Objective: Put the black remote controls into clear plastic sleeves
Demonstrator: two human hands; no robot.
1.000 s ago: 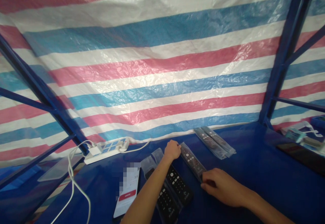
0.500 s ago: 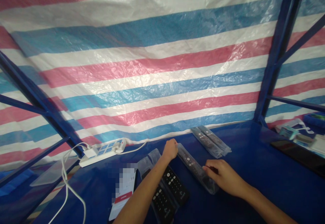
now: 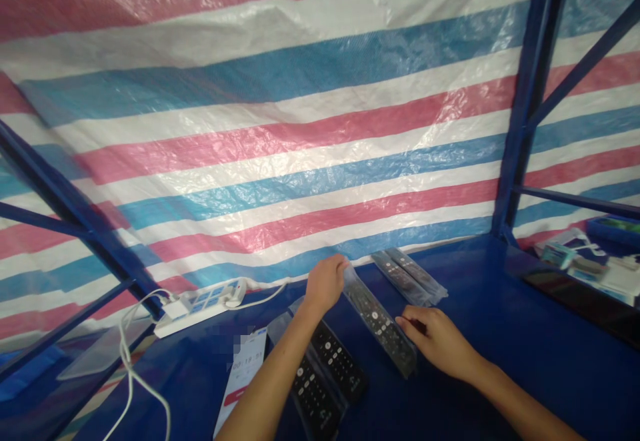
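Note:
A black remote control (image 3: pixel 376 321) in a clear plastic sleeve lies at a slant between my hands. At its far end, my left hand (image 3: pixel 325 286) pinches the sleeve's end. My right hand (image 3: pixel 436 340) has its fingers curled, with thumb and fingertip closed at the sleeve's right edge. Under and beside my left forearm, two more remotes, one nearer (image 3: pixel 316 394) and one to its right (image 3: pixel 340 361), lie side by side with plastic sleeves, partly hidden by the arm. Farther back, two sleeved remotes (image 3: pixel 407 274) lie together.
A phone (image 3: pixel 246 361) with a lit timer screen lies left of my left forearm. Behind it stands a white power strip (image 3: pixel 200 306) with plugged cables (image 3: pixel 127 354). A dark flat panel (image 3: pixel 580 304) and small items (image 3: pixel 590 264) are at right. Striped sheeting (image 3: pixel 300 161) hangs behind the blue table (image 3: pixel 480 294).
My left hand has moved slightly up and left, drawing the sleeve's far end with it. The remote's buttons show more clearly. The view has shifted a little.

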